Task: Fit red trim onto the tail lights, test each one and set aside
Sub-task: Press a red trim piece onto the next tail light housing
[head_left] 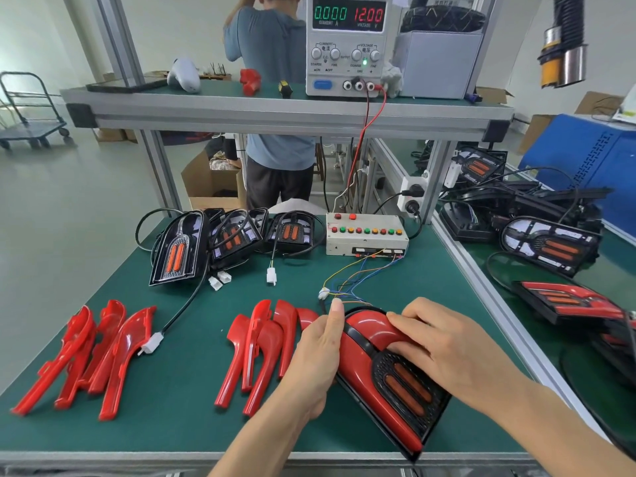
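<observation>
Both hands on a tail light [389, 370] at the near edge of the green worktop [179, 390].

Right hand [444, 349] presses flat, fingers [406, 321] straight on the red trim [377, 330]; left hand [320, 359] grips its left side. Loose trim pieces [261, 349] lie left; untrimmed lights [179, 249] and a button box [366, 235] beyond; power supply [347, 43] on the shelf above.

red-trimmed tail light [389, 370], flat, near table edge

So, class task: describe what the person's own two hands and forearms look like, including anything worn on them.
Both the left hand and the right hand are bare: no gloves, rings or watch visible. Both forearms are uncovered as far as the picture's lower edge, with no sleeves in view. Fingernails are short and unpainted.
</observation>
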The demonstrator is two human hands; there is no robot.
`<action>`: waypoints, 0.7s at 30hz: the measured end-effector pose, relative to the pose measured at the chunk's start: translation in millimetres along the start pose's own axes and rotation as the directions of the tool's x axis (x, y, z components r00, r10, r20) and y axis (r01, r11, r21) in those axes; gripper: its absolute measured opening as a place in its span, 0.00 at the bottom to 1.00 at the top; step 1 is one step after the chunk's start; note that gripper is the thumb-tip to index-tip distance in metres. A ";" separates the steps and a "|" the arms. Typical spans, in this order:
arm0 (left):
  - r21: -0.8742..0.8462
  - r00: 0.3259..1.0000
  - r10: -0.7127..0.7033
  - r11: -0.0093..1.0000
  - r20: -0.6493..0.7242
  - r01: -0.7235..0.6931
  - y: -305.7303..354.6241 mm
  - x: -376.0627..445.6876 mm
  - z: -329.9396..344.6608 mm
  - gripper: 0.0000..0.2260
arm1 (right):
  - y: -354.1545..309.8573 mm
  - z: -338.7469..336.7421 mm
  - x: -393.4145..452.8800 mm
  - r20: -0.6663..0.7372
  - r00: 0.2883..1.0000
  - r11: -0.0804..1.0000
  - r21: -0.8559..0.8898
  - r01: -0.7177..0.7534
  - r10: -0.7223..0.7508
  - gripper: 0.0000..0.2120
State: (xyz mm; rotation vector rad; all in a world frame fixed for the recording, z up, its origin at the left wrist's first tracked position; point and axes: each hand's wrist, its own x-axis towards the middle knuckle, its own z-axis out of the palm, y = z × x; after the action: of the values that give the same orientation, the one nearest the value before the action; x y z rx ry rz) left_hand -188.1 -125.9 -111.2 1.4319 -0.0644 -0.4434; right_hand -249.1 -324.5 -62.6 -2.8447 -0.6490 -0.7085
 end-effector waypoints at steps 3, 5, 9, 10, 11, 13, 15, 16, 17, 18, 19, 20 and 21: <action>0.009 0.999 -0.032 0.999 0.004 0.032 0.2 0.2 -1.1 0.36 | -2.3 -0.4 0.1 -0.006 1.000 1.000 0.018 -0.017 0.017 0.18; -0.003 0.998 -0.059 0.998 0.014 0.059 1.4 0.5 -0.6 0.32 | -3.8 -1.1 1.0 -0.008 1.000 1.000 0.020 -0.024 0.024 0.18; -0.022 0.997 -0.071 0.997 0.008 0.071 2.5 -0.2 0.0 0.32 | -6.9 -3.4 4.7 0.004 1.000 1.000 0.013 -0.012 0.012 0.19; -0.018 0.998 -0.069 0.997 0.003 0.069 2.6 -0.6 -0.2 0.32 | -7.3 -4.1 5.1 0.006 1.000 1.000 0.005 -0.007 0.007 0.19; -0.014 0.998 -0.067 0.998 -0.006 0.067 2.4 -0.8 -0.5 0.33 | -7.7 -4.5 4.9 0.008 1.000 1.000 -0.007 -0.002 0.002 0.18; -0.014 0.997 -0.067 0.998 -0.025 0.066 1.6 -0.1 -1.2 0.33 | -8.3 -4.3 3.4 0.016 1.000 1.000 -0.025 -0.007 0.007 0.16; -0.017 0.998 -0.063 0.998 -0.026 0.062 1.3 0.6 -1.4 0.33 | -9.2 -4.5 1.9 0.022 1.000 0.999 -0.038 -0.020 0.021 0.16; -0.016 0.998 -0.062 0.998 -0.021 0.061 1.3 0.5 -1.3 0.33 | -9.3 -4.3 1.3 0.023 0.999 0.999 -0.048 -0.024 0.025 0.16; -0.015 0.998 -0.064 0.998 -0.016 0.064 1.2 0.3 -1.2 0.33 | -9.7 -4.2 0.8 0.025 0.999 0.998 -0.056 -0.025 0.026 0.16; -0.017 0.998 -0.068 0.998 -0.012 0.067 1.3 -0.1 -1.1 0.33 | -10.0 -4.2 0.5 0.026 0.999 0.998 -0.062 -0.024 0.025 0.16; -0.020 0.997 -0.071 0.997 -0.008 0.071 1.3 -0.4 -1.0 0.33 | -10.3 -4.4 0.5 0.027 0.999 0.997 -0.069 -0.022 0.024 0.15; -0.022 0.997 -0.074 0.997 -0.004 0.074 1.2 -0.7 -1.0 0.33 | -10.4 -4.2 0.5 0.026 1.000 0.997 -0.078 -0.016 0.018 0.15; -0.019 0.997 -0.072 0.997 -0.004 0.072 1.3 -1.0 -0.4 0.33 | -10.6 -4.4 0.5 0.028 1.000 0.996 -0.088 -0.011 0.013 0.15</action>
State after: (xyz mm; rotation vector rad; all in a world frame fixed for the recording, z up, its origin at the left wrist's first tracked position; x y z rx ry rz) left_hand -188.5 -125.2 -109.8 1.4200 -0.0050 -0.4985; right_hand -255.2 -315.8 -58.2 -2.9412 -0.6188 -0.7136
